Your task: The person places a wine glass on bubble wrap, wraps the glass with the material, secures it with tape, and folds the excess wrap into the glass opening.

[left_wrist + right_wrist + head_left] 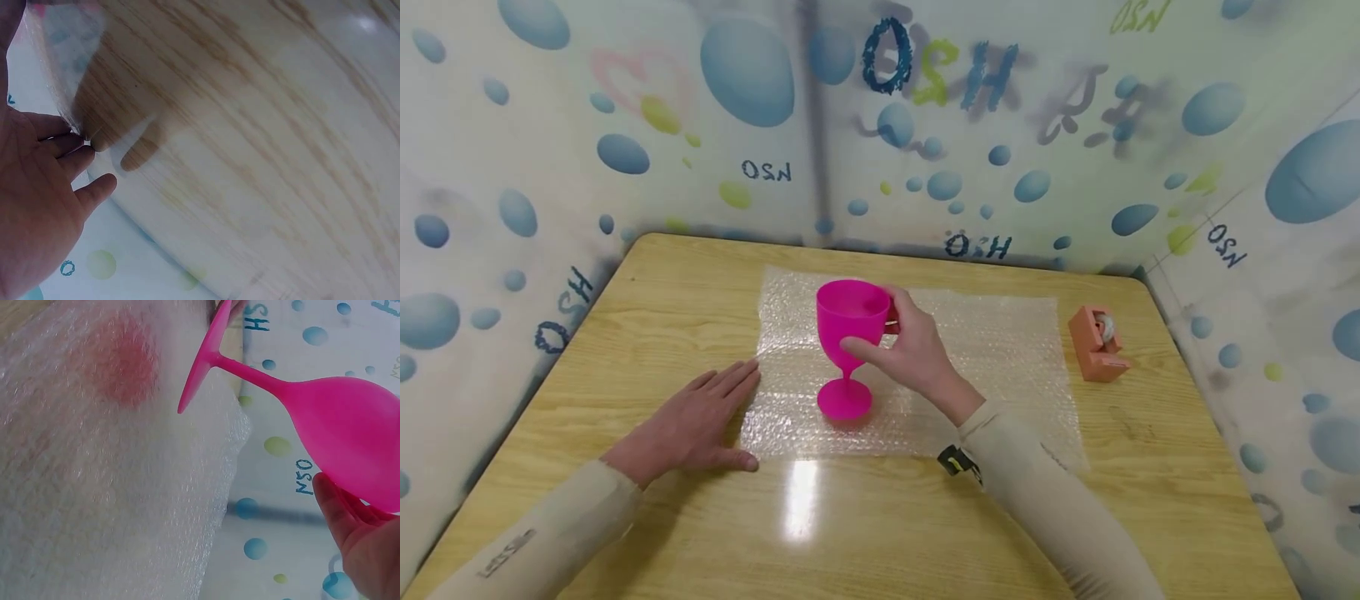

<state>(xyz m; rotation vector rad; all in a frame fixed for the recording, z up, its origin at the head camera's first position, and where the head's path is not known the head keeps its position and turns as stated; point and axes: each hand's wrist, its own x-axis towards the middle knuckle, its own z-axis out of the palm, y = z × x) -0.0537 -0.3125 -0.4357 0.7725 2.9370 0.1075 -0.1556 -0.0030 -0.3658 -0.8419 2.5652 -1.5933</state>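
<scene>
A bright pink plastic goblet [847, 321] stands upright over the left part of a sheet of bubble wrap [985, 358]. My right hand [913, 350] grips its bowl from the right, thumb in front and fingers behind. In the right wrist view the goblet's foot [206, 356] shows above the bubble wrap [125, 487], with a pink reflection beneath it. My left hand [700, 421] rests on the table with its fingers spread, fingertips at the left edge of the wrap. In the left wrist view the same hand [44, 194] appears with its fingers extended.
An orange tape dispenser [1096, 343] with a roll of tape sits on the right of the wooden table [685, 292]. Walls [662, 125] with a printed bubble pattern close off the back and both sides. A small dark tag [955, 460] is by my right sleeve.
</scene>
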